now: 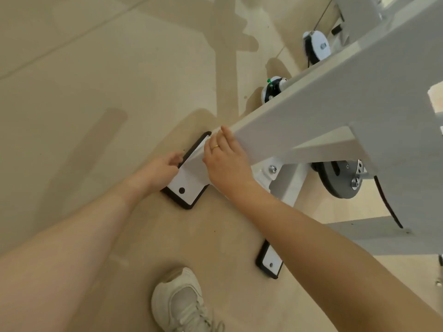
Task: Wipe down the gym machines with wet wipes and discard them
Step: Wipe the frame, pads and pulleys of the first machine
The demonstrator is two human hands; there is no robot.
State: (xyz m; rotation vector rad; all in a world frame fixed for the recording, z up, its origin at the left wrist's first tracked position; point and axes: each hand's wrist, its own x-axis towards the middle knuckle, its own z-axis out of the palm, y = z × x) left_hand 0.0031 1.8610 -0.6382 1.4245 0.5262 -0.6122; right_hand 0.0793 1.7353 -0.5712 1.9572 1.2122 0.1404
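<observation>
A white gym machine frame [335,111] slants down from the upper right to its white foot plate [185,188], which sits on a black rubber pad on the floor. A white wet wipe [194,161] lies against the lower end of the beam, between my hands, and blends with the white paint. My left hand [165,168] pinches the wipe's left edge with curled fingers. My right hand [225,159], wearing a gold ring, presses flat on the wipe and the beam's end with its fingers stretched out.
A second foot plate [269,259] sits on the beige floor under my right forearm. A grey disc [340,180] and white pulleys [316,47] hang on the frame at right. My white shoe [182,303] stands at the bottom centre.
</observation>
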